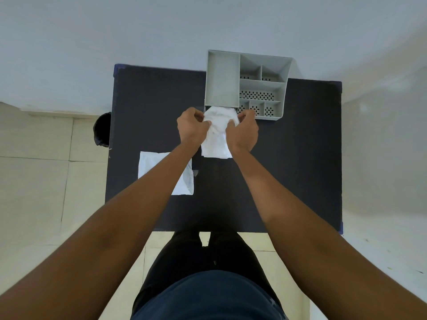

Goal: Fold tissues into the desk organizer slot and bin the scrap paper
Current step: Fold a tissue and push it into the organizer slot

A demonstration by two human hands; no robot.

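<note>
Dark table [300, 158] fills mid-frame, set against a pale wall [115, 42]; tiled floor [34, 181] to the left and below; person stands at the near edge, dark trousers and dark top visible at the bottom, both bare forearms reaching forward.

Grey organizer [247, 84] sits at the far edge of the table, right of centre, partly overhanging toward the wall; one long plain slot on its left side, several smaller compartments on its right with perforated floors; all compartments look bare from here.

Black bin [102, 129] on the floor just off the table's left edge, mostly hidden by the tabletop; contents can't be told.

Flat white sheet [150, 167] lies on the table's left-centre, partly covered by the left forearm; tissue or scrap paper, can't tell.

Tissue [218, 135] is held up just in front of the organizer's near edge, top bunched, lower part hanging toward the table; whether it touches the organizer, can't tell.

Left hand [191, 127] pinches the tissue's upper left corner, fingers closed on it; right hand [243, 130] pinches the upper right corner, likewise closed on it; hands close together, tissue between them.
</note>
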